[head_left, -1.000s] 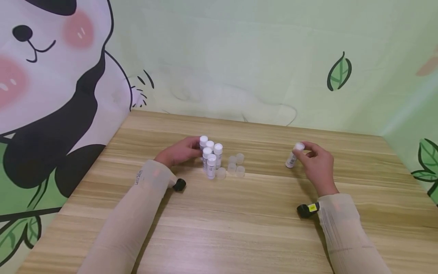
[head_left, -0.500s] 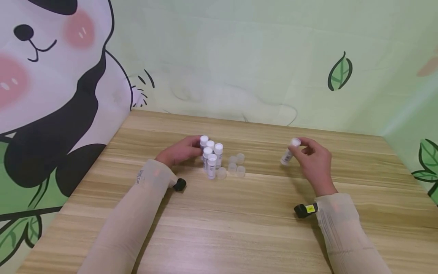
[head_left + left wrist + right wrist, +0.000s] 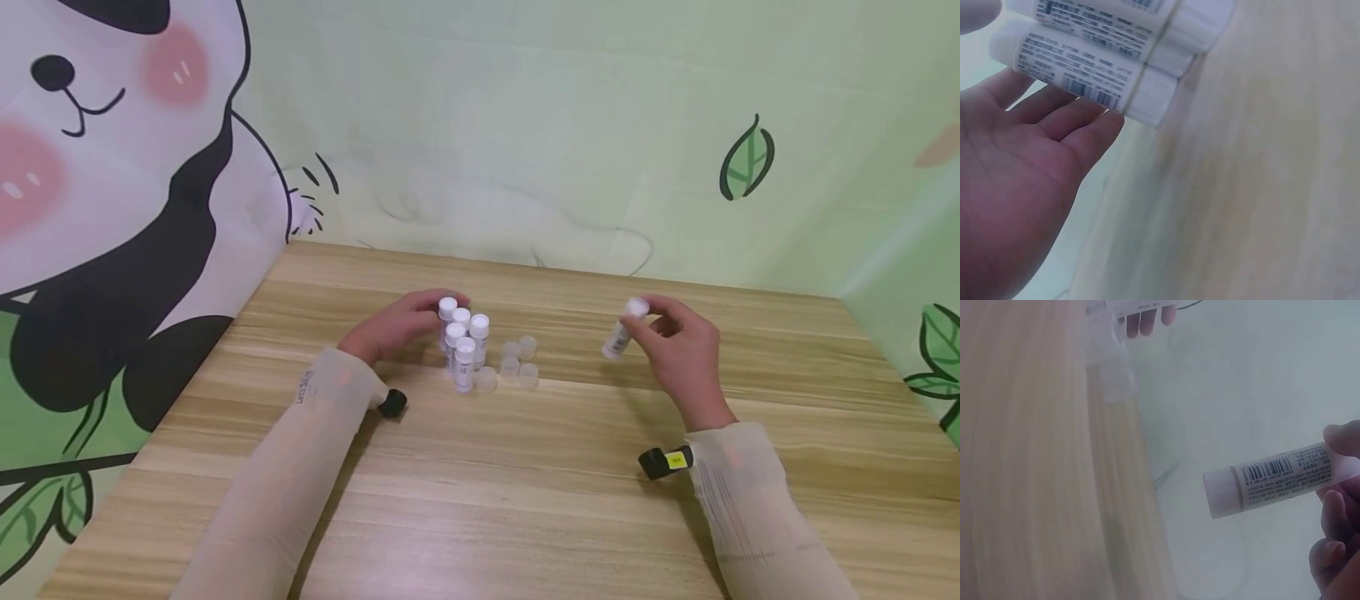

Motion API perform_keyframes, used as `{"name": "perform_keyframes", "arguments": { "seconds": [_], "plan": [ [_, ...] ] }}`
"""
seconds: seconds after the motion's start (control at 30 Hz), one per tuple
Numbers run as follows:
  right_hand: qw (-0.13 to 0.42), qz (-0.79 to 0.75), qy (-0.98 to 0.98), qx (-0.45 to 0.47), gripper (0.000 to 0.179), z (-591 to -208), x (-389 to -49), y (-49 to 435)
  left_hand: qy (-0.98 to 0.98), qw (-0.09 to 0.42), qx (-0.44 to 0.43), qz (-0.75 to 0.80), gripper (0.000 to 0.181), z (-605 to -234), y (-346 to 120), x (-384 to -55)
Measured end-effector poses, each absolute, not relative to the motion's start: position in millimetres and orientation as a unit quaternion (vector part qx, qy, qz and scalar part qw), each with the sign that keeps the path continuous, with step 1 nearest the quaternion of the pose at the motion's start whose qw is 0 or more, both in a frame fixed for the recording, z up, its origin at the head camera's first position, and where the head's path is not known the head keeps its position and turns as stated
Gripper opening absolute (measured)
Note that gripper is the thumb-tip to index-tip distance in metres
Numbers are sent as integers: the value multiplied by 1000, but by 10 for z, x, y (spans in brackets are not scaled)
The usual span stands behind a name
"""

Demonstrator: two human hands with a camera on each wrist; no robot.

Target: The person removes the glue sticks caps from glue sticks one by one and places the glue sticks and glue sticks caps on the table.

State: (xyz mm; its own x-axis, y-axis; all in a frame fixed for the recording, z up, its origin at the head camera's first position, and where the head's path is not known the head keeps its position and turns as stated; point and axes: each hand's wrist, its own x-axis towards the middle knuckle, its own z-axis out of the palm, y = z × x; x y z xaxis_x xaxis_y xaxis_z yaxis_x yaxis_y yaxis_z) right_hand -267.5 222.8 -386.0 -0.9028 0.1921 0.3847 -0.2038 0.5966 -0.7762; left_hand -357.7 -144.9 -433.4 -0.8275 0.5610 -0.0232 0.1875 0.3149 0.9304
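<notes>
Several white glue sticks (image 3: 465,367) with printed labels stand upright in a tight cluster left of the table's middle. My left hand (image 3: 397,323) is at their far left side. In the left wrist view its nearly straight fingers (image 3: 1094,134) lie along the labelled glue sticks (image 3: 1079,69), with the thumb tip at the upper left. My right hand (image 3: 678,346) pinches one glue stick (image 3: 626,329) by its upper end between thumb and fingers, tilted, its lower end toward the left. The right wrist view shows that glue stick's barcode label (image 3: 1285,475).
Several small translucent caps (image 3: 517,358) lie just right of the cluster. The wooden table (image 3: 525,483) meets a green wall (image 3: 480,150) at the back. A black wrist camera (image 3: 393,403) sits by the left sleeve and another black camera (image 3: 656,463) by the right one.
My right hand has moved left and slightly farther back, carrying the glue stick with it. The left hand's fingers now reach farther behind the cluster, which stays put.
</notes>
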Motion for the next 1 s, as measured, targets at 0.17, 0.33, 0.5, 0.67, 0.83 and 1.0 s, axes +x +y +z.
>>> {"name": "perform_keyframes", "arguments": {
  "seconds": [0.17, 0.33, 0.5, 0.67, 0.83, 1.0],
  "plan": [
    [218, 453, -864, 16, 38, -3805, -2646, 2165, 789, 145, 265, 535, 47, -4268, -1457, -3593],
    [223, 460, -859, 31, 37, -3745, -2606, 2098, 802, 123, 262, 522, 43, -4168, -1449, -3556],
    [238, 473, -847, 56, 32, -3696, -2569, 2023, 798, 102, 258, 536, 40, -4051, -1416, -3508],
    [239, 480, -840, 84, 29, -3643, -2528, 1942, 791, 92, 270, 541, 40, -3954, -1333, -3455],
    [231, 484, -837, 111, 29, -3605, -2481, 1876, 812, 79, 277, 508, 43, -3873, -1239, -3394],
    [231, 487, -833, 126, 28, -3564, -2437, 1811, 840, 58, 281, 461, 45, -3816, -1191, -3349]
  ]
}}
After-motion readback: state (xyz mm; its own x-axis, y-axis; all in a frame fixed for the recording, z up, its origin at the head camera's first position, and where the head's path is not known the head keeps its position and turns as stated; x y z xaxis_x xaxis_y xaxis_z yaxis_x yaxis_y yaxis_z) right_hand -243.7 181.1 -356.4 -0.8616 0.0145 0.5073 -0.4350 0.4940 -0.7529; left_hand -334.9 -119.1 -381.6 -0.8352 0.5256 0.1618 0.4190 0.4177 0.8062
